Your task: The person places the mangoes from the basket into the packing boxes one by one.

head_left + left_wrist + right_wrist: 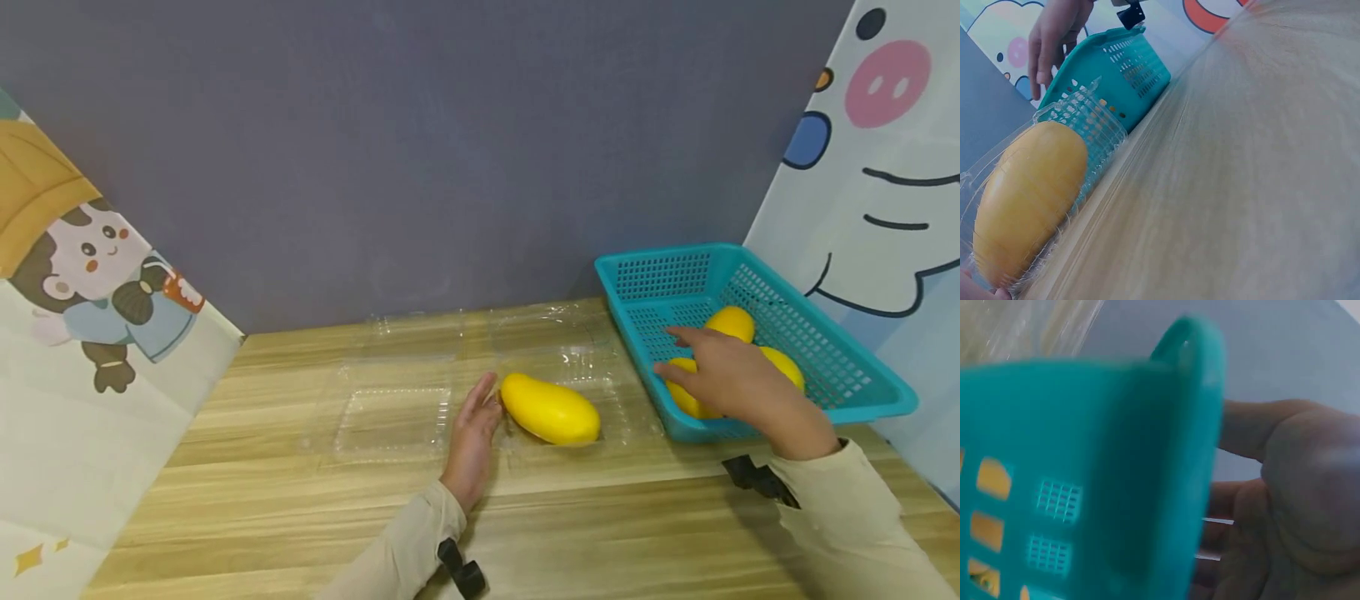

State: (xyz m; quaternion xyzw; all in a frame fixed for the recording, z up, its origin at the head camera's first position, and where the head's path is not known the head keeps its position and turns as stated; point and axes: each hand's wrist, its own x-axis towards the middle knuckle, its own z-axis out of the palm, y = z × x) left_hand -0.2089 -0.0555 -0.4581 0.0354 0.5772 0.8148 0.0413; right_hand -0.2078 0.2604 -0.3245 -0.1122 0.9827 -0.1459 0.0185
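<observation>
A yellow mango (551,408) lies in the right-hand clear plastic clamshell box (615,408), whose lid is folded back. My left hand (472,446) rests at that box's left side, fingers extended close to the mango's left end; whether they touch it I cannot tell. At the lower left of the left wrist view, only its fingertips show beside the mango (1032,200). Over the teal basket (862,392) hovers my right hand (731,379), thumb and fingers spread above several yellow mangoes (731,323). In the right wrist view, the basket wall (1104,456) hides part of its fingers.
Another clear clamshell box (393,421) stands with its lid back on the left of the wooden table (247,500). A grey wall (420,167) rises behind, and printed panels (885,250) flank the table on both sides.
</observation>
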